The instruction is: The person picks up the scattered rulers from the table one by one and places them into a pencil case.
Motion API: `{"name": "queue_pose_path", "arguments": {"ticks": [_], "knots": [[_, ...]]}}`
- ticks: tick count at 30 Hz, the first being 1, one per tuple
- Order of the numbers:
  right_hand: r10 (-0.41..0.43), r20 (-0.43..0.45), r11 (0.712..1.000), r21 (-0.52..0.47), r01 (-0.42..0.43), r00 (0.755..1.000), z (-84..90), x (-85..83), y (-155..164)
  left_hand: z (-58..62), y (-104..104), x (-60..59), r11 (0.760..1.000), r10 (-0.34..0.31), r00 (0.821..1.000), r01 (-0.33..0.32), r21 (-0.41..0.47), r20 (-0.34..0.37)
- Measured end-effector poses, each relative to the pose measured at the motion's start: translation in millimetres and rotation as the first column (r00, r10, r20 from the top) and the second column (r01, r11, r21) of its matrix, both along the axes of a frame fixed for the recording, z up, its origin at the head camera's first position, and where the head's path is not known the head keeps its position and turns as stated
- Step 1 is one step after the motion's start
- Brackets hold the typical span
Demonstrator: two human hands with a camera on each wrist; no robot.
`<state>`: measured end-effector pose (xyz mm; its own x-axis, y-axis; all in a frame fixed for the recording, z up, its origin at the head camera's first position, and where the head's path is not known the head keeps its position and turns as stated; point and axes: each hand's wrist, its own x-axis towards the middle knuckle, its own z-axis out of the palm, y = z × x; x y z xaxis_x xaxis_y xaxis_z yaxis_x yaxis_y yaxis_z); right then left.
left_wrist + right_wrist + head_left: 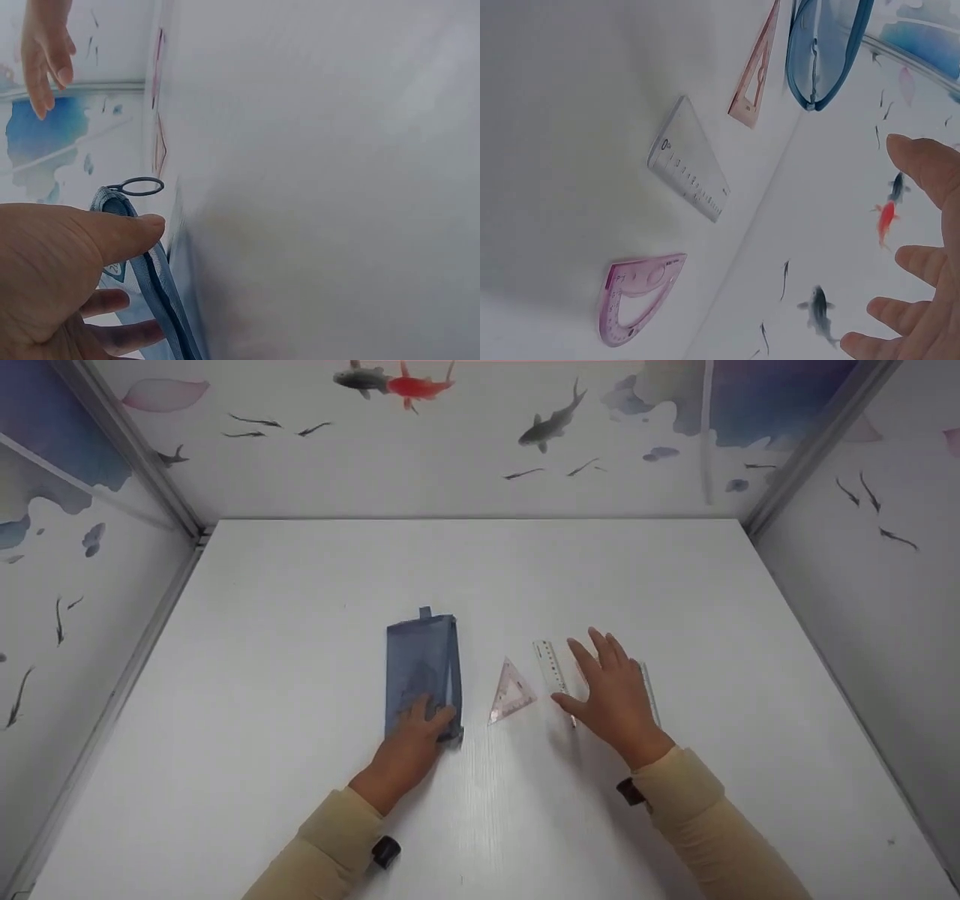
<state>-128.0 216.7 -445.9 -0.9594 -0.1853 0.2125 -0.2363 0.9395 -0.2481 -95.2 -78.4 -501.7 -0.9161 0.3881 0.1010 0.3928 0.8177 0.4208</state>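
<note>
A blue mesh pencil case [420,652] lies left of centre, with its zipped side gaping toward the right. My left hand [409,742] holds it near its front end, thumb [127,236] over the zip edge and fingers against the case. My right hand [615,697] hovers above the drawing tools, fingers spread and holding nothing. Between the hands are a pink set square [513,691] and a clear ruler [551,664]. A pink protractor [634,300] shows beyond the ruler in the right wrist view but is mostly hidden beneath my right hand in the head view.
A clear straight-edged piece [649,690] peeks out to the right of my right hand. The white table [480,577] is bounded by printed panels at the back [450,472] and both sides. A dark ring [142,186] sticks out from the case's end.
</note>
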Motion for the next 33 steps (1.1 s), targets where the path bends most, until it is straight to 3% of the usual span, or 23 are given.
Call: {"name": "queue_pose_path", "arguments": {"ticks": [12,17,23,33], "knots": [[-0.08,0.018,0.997,-0.023,0.08,0.997,-7.3,3.2,25,0.6,-1,0.5,1.0,0.001,1.0,-0.001,-0.004,0.015],[-0.081,-0.032,0.996,-0.033,0.08,0.996,-11.8,4.8,36,1.3,-1,0.5,1.0,0.003,1.0,-0.002,-0.018,0.023],[-0.092,0.004,0.994,-0.051,0.092,0.996,-12.9,6.9,46,0.9,-1,0.4,1.0,-0.002,1.0,0.002,-0.028,0.019],[-0.113,-0.026,0.991,-0.078,0.111,0.993,-18.7,8.8,59,0.7,-1,0.5,0.999,-0.005,1.0,0.005,-0.042,-0.002]]}}
